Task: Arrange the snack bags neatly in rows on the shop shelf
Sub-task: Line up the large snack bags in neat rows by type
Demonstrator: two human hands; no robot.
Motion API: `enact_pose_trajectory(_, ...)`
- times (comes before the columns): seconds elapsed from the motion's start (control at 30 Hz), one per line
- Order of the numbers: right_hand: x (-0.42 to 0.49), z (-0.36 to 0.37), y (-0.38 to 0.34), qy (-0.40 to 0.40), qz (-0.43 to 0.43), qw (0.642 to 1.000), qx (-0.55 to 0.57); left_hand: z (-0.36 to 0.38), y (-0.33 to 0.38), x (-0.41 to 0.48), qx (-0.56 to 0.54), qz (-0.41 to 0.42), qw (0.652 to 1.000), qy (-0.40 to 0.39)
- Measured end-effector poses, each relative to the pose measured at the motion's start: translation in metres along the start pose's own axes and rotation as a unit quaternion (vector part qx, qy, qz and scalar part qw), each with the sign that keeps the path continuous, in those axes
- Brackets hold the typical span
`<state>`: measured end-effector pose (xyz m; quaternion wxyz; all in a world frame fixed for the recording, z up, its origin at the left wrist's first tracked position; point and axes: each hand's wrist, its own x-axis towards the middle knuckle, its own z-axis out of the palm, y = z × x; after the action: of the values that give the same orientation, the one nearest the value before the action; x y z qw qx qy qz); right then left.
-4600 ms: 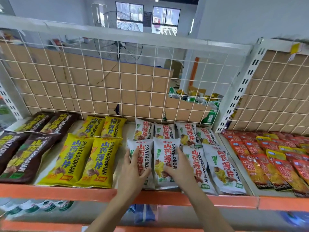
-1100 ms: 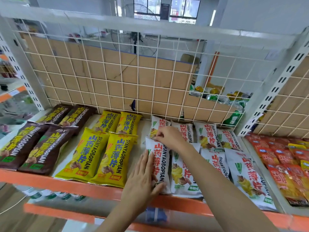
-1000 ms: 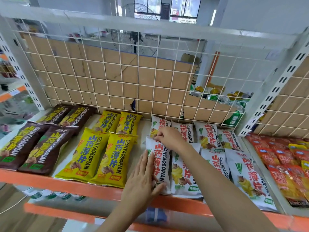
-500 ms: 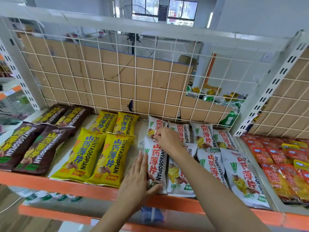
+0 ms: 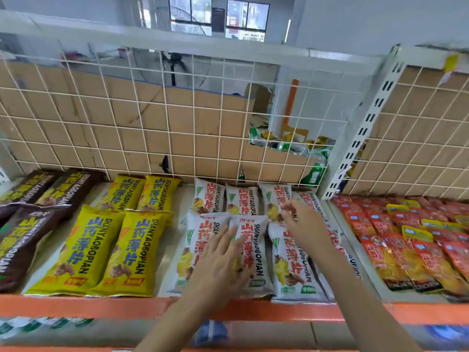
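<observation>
The shelf point(image 5: 76, 306) holds white snack bags point(image 5: 291, 262) beneath both hands. The left hand point(image 5: 223, 262) presses flat, fingers spread; the right hand point(image 5: 302, 222) curls over one, grip unclear.

Snack bags point(image 5: 137, 250) are lying in near and far rows on the shelf point(image 5: 76, 306), with a wire grid point(image 5: 165, 104) standing behind them and cardboard point(image 5: 142, 138) beyond it.

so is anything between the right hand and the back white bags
Nothing visible: the right hand is right over a back white bag; the left hand lies flat on the front white bags, aside.
</observation>
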<state>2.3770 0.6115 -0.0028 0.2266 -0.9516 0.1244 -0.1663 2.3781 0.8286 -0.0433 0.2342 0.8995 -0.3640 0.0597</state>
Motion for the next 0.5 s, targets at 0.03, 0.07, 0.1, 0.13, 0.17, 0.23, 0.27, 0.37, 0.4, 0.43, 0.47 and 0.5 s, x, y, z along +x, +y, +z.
enact_pose_trajectory(0.03,-0.004,-0.006,0.009,0.003,0.004,1.000,-0.010,0.004,0.008,0.004,-0.001,0.010,1.000,-0.015)
enact_pose_trajectory(0.07,-0.007,-0.011,0.019,0.006,0.007,1.000,-0.021,0.008,0.015,0.008,0.004,0.014,0.999,-0.035)
enact_pose_trajectory(0.1,-0.011,-0.015,0.028,0.009,0.009,0.999,-0.033,0.011,0.021,0.011,0.012,0.010,0.998,-0.057)
enact_pose_trajectory(0.13,-0.014,-0.018,0.035,0.005,0.014,0.999,-0.047,0.014,0.026,0.013,0.031,0.006,0.997,-0.073)
enact_pose_trajectory(0.17,-0.017,-0.022,0.043,-0.004,0.022,0.998,-0.062,0.019,0.029,0.016,0.048,0.003,0.996,-0.075)
enact_pose_trajectory(0.23,-0.025,-0.026,0.055,-0.027,0.026,0.996,-0.083,0.026,0.034,0.021,0.074,-0.019,0.994,-0.083)
enact_pose_trajectory(0.27,-0.028,-0.027,0.061,-0.034,0.019,0.995,-0.088,0.030,0.034,0.023,0.089,-0.029,0.992,-0.087)
enact_pose_trajectory(0.37,-0.035,-0.025,0.074,-0.056,0.002,0.995,-0.077,0.031,0.033,0.025,0.161,-0.026,0.981,-0.109)
enact_pose_trajectory(0.4,-0.036,-0.023,0.078,-0.064,0.000,0.996,-0.069,0.033,0.031,0.024,0.166,-0.025,0.977,-0.133)
enact_pose_trajectory(0.43,-0.037,-0.022,0.081,-0.068,-0.002,0.996,-0.063,0.034,0.029,0.022,0.169,-0.021,0.974,-0.150)
enact_pose_trajectory(0.47,-0.036,-0.021,0.084,-0.072,-0.003,0.996,-0.055,0.034,0.028,0.021,0.176,-0.016,0.971,-0.164)
enact_pose_trajectory(0.5,-0.035,-0.021,0.087,-0.071,-0.007,0.996,-0.046,0.035,0.027,0.020,0.179,-0.008,0.970,-0.163)
